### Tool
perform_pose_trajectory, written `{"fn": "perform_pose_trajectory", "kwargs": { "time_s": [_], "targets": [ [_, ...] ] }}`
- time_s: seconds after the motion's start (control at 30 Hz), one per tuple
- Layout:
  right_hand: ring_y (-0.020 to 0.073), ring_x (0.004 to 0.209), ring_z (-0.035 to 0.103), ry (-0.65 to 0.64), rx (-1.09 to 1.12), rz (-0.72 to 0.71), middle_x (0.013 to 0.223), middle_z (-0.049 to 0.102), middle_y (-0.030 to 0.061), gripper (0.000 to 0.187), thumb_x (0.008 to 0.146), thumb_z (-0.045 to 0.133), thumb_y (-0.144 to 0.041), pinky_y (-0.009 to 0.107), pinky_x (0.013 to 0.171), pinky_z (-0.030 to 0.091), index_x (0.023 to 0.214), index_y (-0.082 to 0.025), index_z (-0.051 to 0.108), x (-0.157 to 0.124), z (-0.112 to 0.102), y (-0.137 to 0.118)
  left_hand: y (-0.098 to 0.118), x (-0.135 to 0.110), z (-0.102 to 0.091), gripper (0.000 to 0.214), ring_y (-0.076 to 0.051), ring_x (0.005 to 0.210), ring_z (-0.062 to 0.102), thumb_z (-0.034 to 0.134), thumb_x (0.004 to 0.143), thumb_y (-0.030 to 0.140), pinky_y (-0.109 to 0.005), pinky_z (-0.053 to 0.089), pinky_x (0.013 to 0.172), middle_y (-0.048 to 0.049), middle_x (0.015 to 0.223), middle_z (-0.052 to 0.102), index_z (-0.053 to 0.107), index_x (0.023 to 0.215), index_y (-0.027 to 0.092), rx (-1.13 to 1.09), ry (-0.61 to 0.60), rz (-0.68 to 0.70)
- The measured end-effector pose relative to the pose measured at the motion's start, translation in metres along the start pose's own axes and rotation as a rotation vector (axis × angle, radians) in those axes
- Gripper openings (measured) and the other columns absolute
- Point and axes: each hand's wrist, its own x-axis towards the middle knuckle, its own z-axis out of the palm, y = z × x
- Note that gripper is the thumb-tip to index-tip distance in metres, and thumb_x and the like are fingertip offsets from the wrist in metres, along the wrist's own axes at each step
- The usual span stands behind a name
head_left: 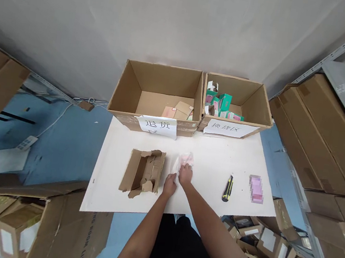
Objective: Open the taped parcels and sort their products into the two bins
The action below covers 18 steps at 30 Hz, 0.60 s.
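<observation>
Both my hands are on a white, see-through plastic bag [186, 157] with some pink in it, lying on the white table. My right hand [185, 174] has its fingers closed on the bag's middle. Close beside it, my left hand [170, 184] pinches the bag's lower left edge. What the bag holds is too small to make out. Just left of my hands stands an opened, torn small cardboard box [144, 172], with its flaps up and nothing seen inside. To the right lie a yellow and black box cutter [227, 188] and a blurred-out pink thing [256, 189].
Along the table's back stand a large cardboard box [129, 91] with several flat cartons and a smaller cardboard box [255, 100] with green and pink packs, both with paper signs. Shelves of cartons [318, 139] rise at right. Heaped boxes [272, 245] lie at lower right.
</observation>
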Motion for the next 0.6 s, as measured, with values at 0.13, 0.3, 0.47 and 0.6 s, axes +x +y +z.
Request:
{"fn": "perform_pose_trajectory", "kwargs": {
  "time_s": [0.13, 0.3, 0.47, 0.6],
  "targets": [
    [0.0286, 0.117, 0.058, 0.079, 0.165, -0.077, 0.124, 0.062, 0.0147, 0.024, 0.098, 0.052, -0.013, 0.041, 0.102, 0.051, 0.110, -0.019, 0.072, -0.008, -0.010, 0.008, 0.006, -0.001, 0.000, 0.071, -0.029, 0.129, 0.061, 0.056, 0.077, 0.004, -0.047, 0.047, 0.119, -0.0131, 0.132, 0.067, 0.062, 0.145, 0.023, -0.030, 0.039, -0.009],
    [0.0263, 0.124, 0.061, 0.256, 0.620, -0.156, 0.135, 0.063, 0.0134, 0.027, 0.103, 0.048, -0.034, 0.033, 0.089, 0.057, 0.109, -0.023, 0.072, -0.013, -0.033, 0.045, 0.010, 0.000, -0.001, 0.068, -0.029, 0.131, 0.060, 0.055, 0.076, 0.002, -0.044, 0.046, 0.118, -0.0125, 0.132, 0.067, 0.065, 0.141, 0.022, -0.045, 0.066, -0.055],
    [0.0301, 0.123, 0.063, 0.364, 0.738, 0.150, 0.135, 0.067, 0.0191, 0.043, 0.103, 0.041, -0.043, 0.043, 0.100, 0.056, 0.122, -0.018, 0.069, -0.025, -0.050, 0.126, 0.012, 0.002, -0.005, 0.062, -0.027, 0.127, 0.062, 0.052, 0.078, 0.001, -0.038, 0.048, 0.115, -0.0124, 0.129, 0.067, 0.068, 0.135, 0.019, -0.025, 0.067, -0.077],
    [0.0400, 0.139, 0.054, 0.389, 0.623, 0.619, 0.145, 0.058, 0.0311, 0.059, 0.100, 0.036, -0.033, 0.060, 0.117, 0.042, 0.150, -0.004, 0.052, -0.043, -0.051, 0.169, 0.020, 0.001, -0.010, 0.059, -0.028, 0.127, 0.061, 0.053, 0.081, 0.004, -0.039, 0.049, 0.112, -0.0131, 0.127, 0.067, 0.068, 0.136, 0.021, 0.049, 0.094, -0.101]
  ]
}}
